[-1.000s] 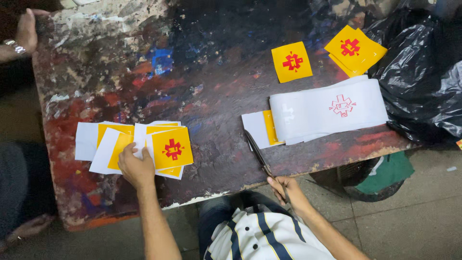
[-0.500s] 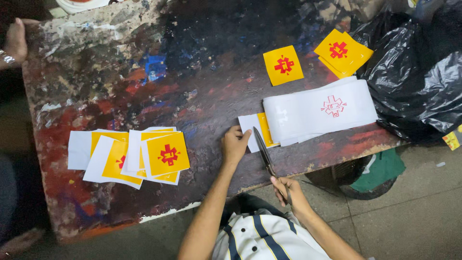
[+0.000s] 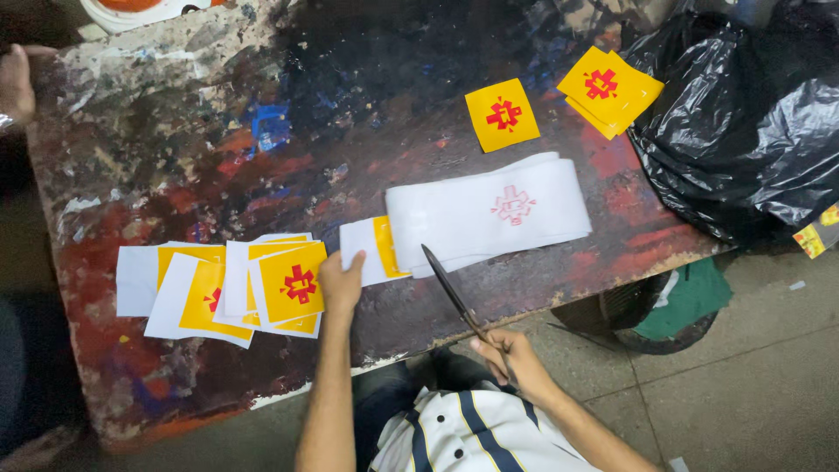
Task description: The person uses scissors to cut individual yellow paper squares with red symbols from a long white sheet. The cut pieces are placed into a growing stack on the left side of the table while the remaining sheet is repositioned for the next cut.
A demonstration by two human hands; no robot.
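Left hand (image 3: 341,281) fingers flat on white strip (image 3: 489,214); right hand (image 3: 511,354) clamped on scissors (image 3: 450,293); black bag (image 3: 743,131) beside

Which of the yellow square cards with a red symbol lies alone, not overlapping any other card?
The single yellow square card near the table's far edge, beyond the white strip. The others lie in overlapping piles.

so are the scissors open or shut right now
Shut, as far as shows: the scissors read as one dark blade line over the table edge, handles hidden in the right hand.
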